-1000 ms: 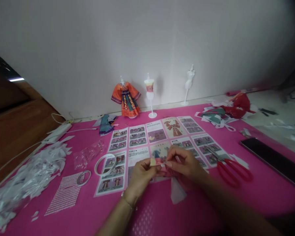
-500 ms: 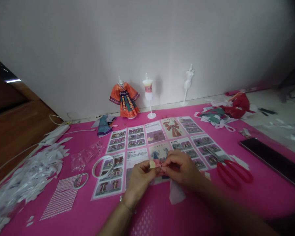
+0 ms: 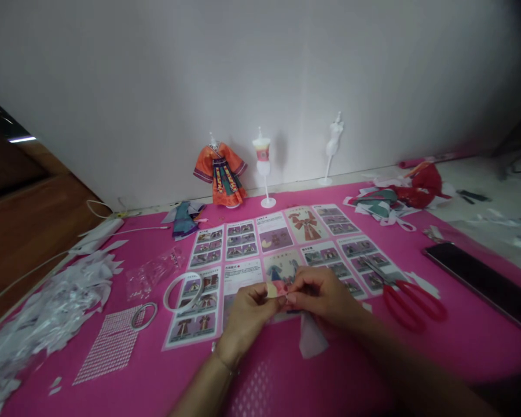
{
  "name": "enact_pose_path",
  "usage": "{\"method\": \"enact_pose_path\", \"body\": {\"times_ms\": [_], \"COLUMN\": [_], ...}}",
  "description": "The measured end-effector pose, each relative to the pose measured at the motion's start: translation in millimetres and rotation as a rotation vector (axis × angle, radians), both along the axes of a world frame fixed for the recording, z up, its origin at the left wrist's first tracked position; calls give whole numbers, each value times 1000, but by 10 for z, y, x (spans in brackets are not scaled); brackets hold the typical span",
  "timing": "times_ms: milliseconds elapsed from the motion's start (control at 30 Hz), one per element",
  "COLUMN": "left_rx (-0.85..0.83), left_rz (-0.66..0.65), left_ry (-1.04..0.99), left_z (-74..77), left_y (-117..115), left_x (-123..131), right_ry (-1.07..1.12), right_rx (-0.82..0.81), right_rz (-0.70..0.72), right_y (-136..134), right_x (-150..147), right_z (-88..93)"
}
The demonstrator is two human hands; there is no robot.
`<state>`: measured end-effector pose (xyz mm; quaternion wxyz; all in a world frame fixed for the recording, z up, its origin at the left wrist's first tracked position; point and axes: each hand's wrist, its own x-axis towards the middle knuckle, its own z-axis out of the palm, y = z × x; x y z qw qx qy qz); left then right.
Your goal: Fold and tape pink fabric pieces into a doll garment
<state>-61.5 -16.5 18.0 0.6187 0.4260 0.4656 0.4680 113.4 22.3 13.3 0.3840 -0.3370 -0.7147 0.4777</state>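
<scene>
Between my two hands is a small piece of pink and cream fabric (image 3: 278, 288), held over the lower middle of a printed instruction sheet (image 3: 243, 269). My left hand (image 3: 250, 308) pinches the cream end between thumb and fingers. At the pink end, the fingertips of my right hand (image 3: 319, 294) are closed on the fabric, close to my left thumb; any tiny part between them is too small to make out. A sheer whitish scrap (image 3: 311, 337) lies just below my right hand.
Red-handled scissors (image 3: 410, 301) and a black phone (image 3: 481, 281) lie to the right. Two tape rolls (image 3: 168, 298) and a gem sheet (image 3: 108, 347) lie left. Behind stand a dressed mannequin (image 3: 221, 174), a mannequin with a pink band (image 3: 263, 155) and a bare one (image 3: 333, 142).
My right fingers have shifted slightly on the fabric, and a little more of its pink part shows. The view has moved very slightly; the things on the table have stayed put.
</scene>
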Motion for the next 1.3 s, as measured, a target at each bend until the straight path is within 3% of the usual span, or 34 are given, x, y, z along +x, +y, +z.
{"method": "enact_pose_path", "body": {"times_ms": [233, 400, 667, 800, 1300], "left_rx": [-3, -11, 5, 30, 140], "left_rz": [9, 27, 87, 98, 98], "left_ry": [20, 8, 21, 45, 200], "left_z": [45, 11, 23, 75, -24], "left_y": [8, 2, 14, 11, -16], "left_x": [23, 30, 55, 75, 65], "right_ry": [12, -9, -59, -80, -199], "right_rx": [4, 96, 477, 596, 617], "right_rz": [5, -17, -147, -133, -113], "right_y": [2, -6, -4, 4, 15], "right_x": [-5, -13, -30, -28, -31], "right_z": [-20, -5, -15, -40, -82]}}
